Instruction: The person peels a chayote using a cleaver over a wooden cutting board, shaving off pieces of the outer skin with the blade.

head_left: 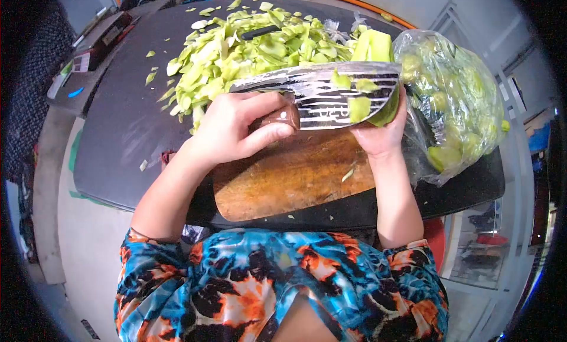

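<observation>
My left hand [242, 126] is wrapped round the brown handle of a wide cleaver [316, 82], whose blade reaches right with several pale green bits stuck to it. My right hand [384, 129] grips a pale green vegetable [373, 46] from below, behind the blade's far end. Part of its darker green side shows by my fingers; its exact kind I cannot tell. The blade hides whether the edge touches it. Below both hands lies a wooden cutting board [295, 180]. Beyond the cleaver a large heap of pale green slices [236, 59] spreads over the table.
At the right stands a clear plastic bag [455, 100] with green produce inside. A black object [260, 32] lies on the heap. The dark table [118, 129] has a few loose scraps. A side shelf [88, 64] stands at the far left.
</observation>
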Motion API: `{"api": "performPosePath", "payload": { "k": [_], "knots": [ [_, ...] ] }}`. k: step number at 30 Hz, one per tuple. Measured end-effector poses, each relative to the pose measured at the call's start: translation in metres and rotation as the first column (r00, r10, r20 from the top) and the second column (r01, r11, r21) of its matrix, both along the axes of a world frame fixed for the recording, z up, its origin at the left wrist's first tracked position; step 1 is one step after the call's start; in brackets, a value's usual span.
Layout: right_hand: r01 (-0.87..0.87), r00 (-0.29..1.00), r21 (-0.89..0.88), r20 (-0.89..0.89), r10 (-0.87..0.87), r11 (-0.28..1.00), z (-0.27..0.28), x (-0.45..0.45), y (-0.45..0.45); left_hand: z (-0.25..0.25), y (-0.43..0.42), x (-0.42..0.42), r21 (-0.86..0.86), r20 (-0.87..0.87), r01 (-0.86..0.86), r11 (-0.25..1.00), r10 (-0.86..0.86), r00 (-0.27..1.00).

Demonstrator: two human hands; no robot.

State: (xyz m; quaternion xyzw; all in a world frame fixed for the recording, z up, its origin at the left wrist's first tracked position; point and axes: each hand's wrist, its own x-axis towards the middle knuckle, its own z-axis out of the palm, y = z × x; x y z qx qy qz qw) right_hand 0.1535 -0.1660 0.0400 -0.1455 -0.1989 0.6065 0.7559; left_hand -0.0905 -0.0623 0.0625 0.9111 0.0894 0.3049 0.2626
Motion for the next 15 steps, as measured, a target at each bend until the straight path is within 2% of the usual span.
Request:
{"api": "performPosePath", "payload": {
  "k": [4,5,12,15],
  "knots": [
    [-0.020,1.000,0.072,-0.003,0.020,0.997,-0.003,0.014,0.004,0.006,-0.001,-0.002,0.059,-0.054,0.000,0.998,0.003,0.999],
    [0.054,0.998,0.030,0.036,-0.056,0.998,-0.002,0.013,0.004,0.006,-0.001,-0.002,0.065,-0.062,0.003,0.998,0.001,0.998],
    [-0.033,0.999,0.100,-0.025,0.036,0.994,-0.006,0.015,0.004,0.006,-0.004,0.000,0.079,-0.087,0.008,0.997,-0.001,0.996],
    [-0.017,0.999,0.085,0.046,0.013,0.996,-0.002,0.006,-0.001,0.003,0.002,0.000,0.060,-0.101,-0.003,0.998,0.009,0.995]
  ]
}}
